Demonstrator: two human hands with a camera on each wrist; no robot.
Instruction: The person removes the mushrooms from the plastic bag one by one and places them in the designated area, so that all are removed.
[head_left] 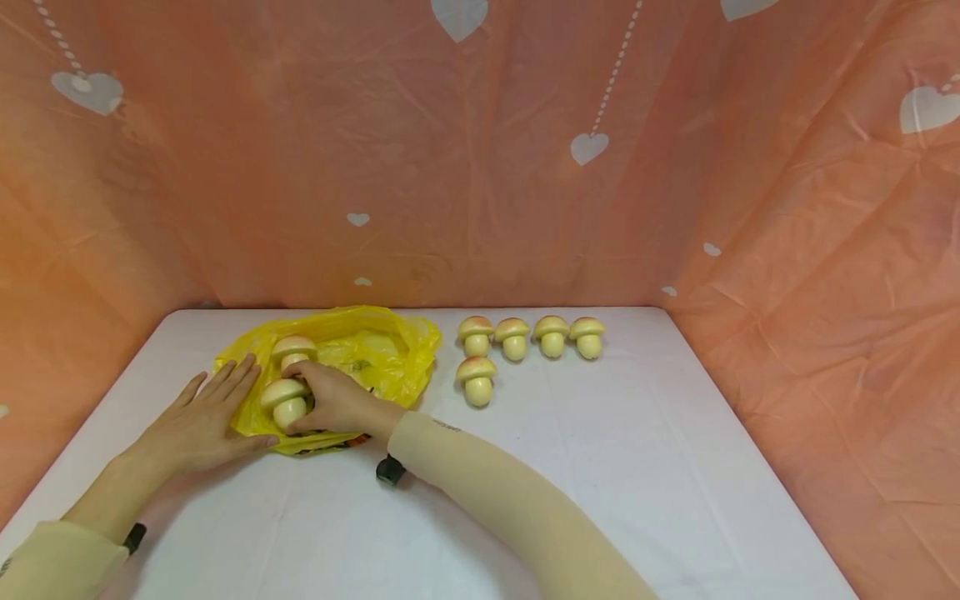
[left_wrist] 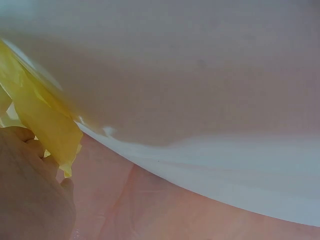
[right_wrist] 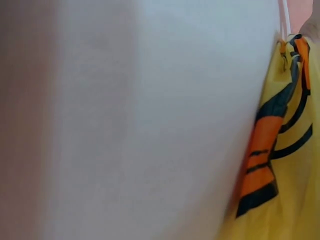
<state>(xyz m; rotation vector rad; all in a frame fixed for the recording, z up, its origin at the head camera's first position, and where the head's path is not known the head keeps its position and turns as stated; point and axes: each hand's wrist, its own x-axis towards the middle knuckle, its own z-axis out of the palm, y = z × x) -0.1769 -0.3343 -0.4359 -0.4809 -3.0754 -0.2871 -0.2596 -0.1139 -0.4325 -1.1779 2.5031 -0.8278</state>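
Note:
A yellow plastic bag (head_left: 416, 354) lies spread on the left of the table with its mouth facing up. My right hand (head_left: 337, 400) reaches into it, thumb and fingers gripping a glossy toy mushroom (head_left: 288, 410) by its side. Just behind that one, a second toy mushroom (head_left: 294, 346) sits in the bag, partly hidden by the fingers. With fingers outstretched, my left hand (head_left: 202, 421) rests along the bag's left edge; in the left wrist view its fingers (left_wrist: 37, 147) touch the yellow plastic. Orange and black print (right_wrist: 262, 150) shows on the bag in the right wrist view.
Right of the bag stand several more toy mushrooms, a row along the back with one mushroom (head_left: 477, 383) in front of its left end. The table (head_left: 600, 467) has a white cover. A peach curtain (head_left: 480, 183) with white hearts encloses the back and sides.

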